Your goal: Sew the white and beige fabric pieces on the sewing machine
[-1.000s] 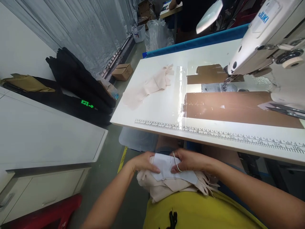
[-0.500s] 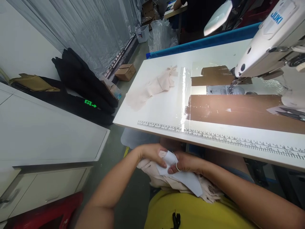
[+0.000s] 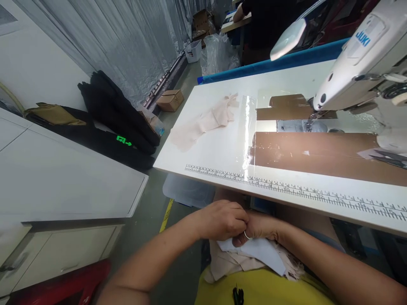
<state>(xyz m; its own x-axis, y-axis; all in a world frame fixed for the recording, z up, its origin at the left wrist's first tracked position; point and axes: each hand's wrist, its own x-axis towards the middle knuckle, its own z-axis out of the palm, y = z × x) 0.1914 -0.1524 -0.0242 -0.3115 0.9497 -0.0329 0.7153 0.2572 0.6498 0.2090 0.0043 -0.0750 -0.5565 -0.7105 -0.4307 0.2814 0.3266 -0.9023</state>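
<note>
Over my lap lies a bundle of beige fabric (image 3: 227, 262) with a white piece (image 3: 262, 250) on top. My left hand (image 3: 224, 219) is closed, its fingertips bent in against my right hand; what they pinch is hidden. My right hand (image 3: 254, 228) is closed on the white piece at its upper end, thumb on top, with a thin white loop around the thumb or a finger. Both hands touch each other just below the front edge of the white table (image 3: 216, 157).
A sewing machine (image 3: 359, 59) stands at the right of the table, with scissors (image 3: 391, 159) beside it. Thin beige pieces (image 3: 206, 123) lie at the table's left. Dark fabric (image 3: 117, 112) rests further left. A person's hand (image 3: 239, 15) shows at the back.
My left hand has moved right, off the left end of the bundle, to meet my right hand. The fabric's left part has dropped, and the view has shifted slightly.
</note>
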